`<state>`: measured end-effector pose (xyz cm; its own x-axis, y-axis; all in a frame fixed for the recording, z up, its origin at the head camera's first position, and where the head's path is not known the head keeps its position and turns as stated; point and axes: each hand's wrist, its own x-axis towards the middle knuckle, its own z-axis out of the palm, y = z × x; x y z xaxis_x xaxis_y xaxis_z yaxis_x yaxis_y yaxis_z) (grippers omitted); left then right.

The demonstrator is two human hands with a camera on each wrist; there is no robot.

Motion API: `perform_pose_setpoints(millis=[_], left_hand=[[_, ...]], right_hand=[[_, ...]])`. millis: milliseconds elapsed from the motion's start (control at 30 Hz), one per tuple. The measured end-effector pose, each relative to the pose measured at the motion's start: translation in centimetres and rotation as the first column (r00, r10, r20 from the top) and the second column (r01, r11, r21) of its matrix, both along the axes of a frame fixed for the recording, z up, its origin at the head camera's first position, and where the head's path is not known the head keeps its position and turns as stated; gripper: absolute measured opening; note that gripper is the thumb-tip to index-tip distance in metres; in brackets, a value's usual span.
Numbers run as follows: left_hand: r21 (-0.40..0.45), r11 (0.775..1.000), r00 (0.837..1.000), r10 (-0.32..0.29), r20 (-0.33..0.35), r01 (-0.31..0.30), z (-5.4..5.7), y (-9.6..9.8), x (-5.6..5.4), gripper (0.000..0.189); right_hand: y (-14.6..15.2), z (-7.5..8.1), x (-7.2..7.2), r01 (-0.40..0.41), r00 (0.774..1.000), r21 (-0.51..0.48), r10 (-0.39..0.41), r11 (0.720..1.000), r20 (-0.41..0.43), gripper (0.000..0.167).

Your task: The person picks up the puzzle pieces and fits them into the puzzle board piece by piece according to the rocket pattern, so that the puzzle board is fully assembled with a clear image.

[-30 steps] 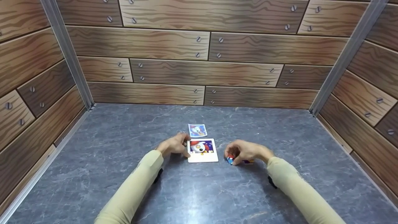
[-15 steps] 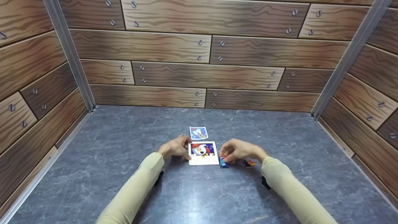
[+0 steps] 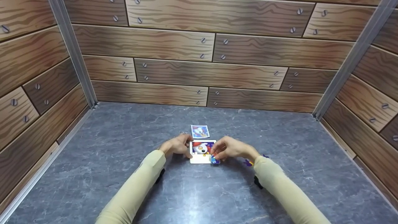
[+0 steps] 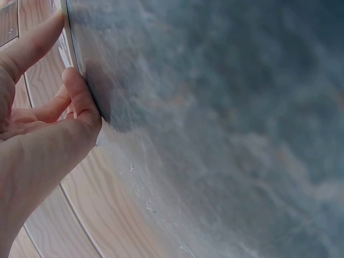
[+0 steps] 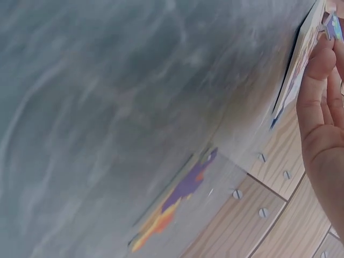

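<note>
A white-framed jigsaw puzzle board (image 3: 200, 159) lies flat on the table, its upper part filled with a picture of a white character in red and its lower strip bare white. My left hand (image 3: 176, 145) holds the board's left edge, thumb near the front corner and fingers farther back; the left wrist view shows the thumb and a bent finger (image 4: 83, 97) against that edge. Over the board's lower right corner my right hand (image 3: 231, 147) pinches a blue puzzle piece (image 3: 214, 160) between thumb and fingers. Whether the piece touches the board is unclear.
Behind the board lies a small reference picture card (image 3: 200, 132). Loose purple and orange puzzle pieces (image 3: 248, 163) rest on the table beside the right forearm, partly hidden by it. Wood-patterned walls (image 3: 155, 90) enclose the grey marbled table (image 3: 133, 121) at the back and sides.
My right hand has carried the blue puzzle piece leftward, from the table right of the board to over its lower right corner. My left hand stays at the board's left edge.
</note>
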<state>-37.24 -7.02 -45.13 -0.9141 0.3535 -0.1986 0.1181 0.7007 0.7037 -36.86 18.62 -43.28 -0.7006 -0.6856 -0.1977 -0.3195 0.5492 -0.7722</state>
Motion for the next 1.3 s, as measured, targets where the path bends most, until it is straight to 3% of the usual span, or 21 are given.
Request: perform_pose_setpoints(millis=[733, 1067, 1300], left_hand=[[0.029, 0.999, 1.000, -0.017, -0.012, 0.017, -0.1, -0.1, 0.0, 0.061], [0.030, 0.998, 0.998, -0.046, -0.044, 0.047, -0.2, -0.1, -0.1, 0.061], [0.038, 0.999, 0.999, -0.030, -0.026, 0.031, -0.2, 0.0, -0.1, 0.062]], right_hand=[[-3.4, -0.3, -0.3, -0.007, 0.995, -0.013, 0.006, 1.000, -0.101, 0.017], [-4.3, -0.6, -0.4, -0.021, 0.993, -0.014, 0.019, 1.000, -0.118, 0.020], [-5.0, -0.9, -0.4, 0.001, 0.992, -0.025, -0.004, 1.000, -0.123, 0.022]])
